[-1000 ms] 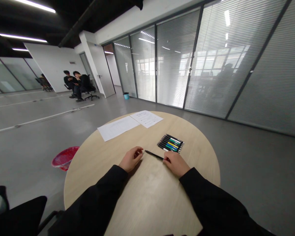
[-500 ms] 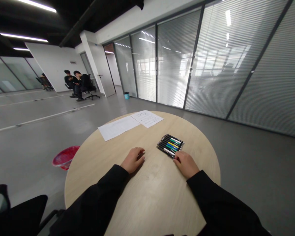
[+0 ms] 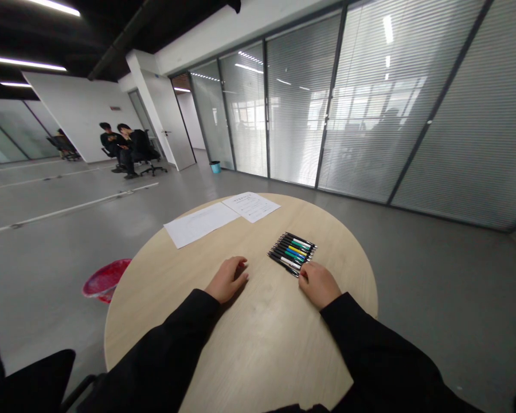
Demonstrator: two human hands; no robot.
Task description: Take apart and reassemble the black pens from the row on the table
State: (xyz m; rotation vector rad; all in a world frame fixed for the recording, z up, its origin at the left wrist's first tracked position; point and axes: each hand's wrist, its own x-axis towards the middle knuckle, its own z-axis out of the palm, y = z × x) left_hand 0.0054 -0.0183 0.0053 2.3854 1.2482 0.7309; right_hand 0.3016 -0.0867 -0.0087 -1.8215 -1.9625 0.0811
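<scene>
From my head view, a row of black pens point(image 3: 292, 252) lies flat on the round wooden table point(image 3: 258, 355), right of center, each long axis running from upper left to lower right. Some show green, yellow, blue or white parts. My right hand point(image 3: 319, 285) is at the row's lower right end, fingers together and touching the nearest pen; I can't tell whether they grip it. My left hand point(image 3: 227, 280) rests on the table apart from the pens, fingers together and loosely curled. Two paper sheets point(image 3: 223, 218) lie beyond, at the far edge.
</scene>
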